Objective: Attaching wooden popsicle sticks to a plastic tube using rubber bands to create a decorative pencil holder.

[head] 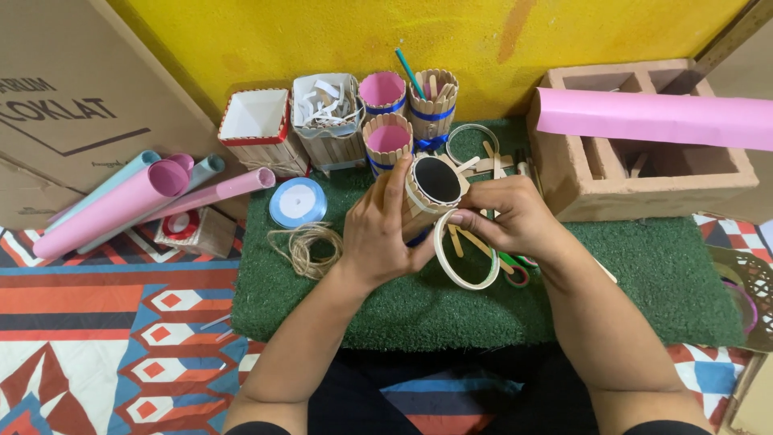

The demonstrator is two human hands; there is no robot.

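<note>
At frame centre, my left hand (378, 234) fingers grip the round stick-clad cup with a black lining (432, 192) while my right hand (507, 221) fingers pinch a pale tape ring (465, 251) against it, banding seemingly unfinished, unlike the blue-banded cups (388, 138) behind.

A green turf mat (628, 282) lies on a patterned floor cloth (105, 322) below a yellow wall. Along the mat's far edge stand a square stick-clad box with red trim (258, 129), a box of white paper scraps (326, 113), two pink-lined cups (383, 113) and a stick cup with blue bands (433, 105); nearer the left edge lie a blue ribbon spool (297, 202) and a coil of twine (306, 246), and a hollow block (644, 173) sits at the far right corner. Off the mat's left edge, rolled pink and blue paper tubes (121, 205) lie on the cloth.
</note>
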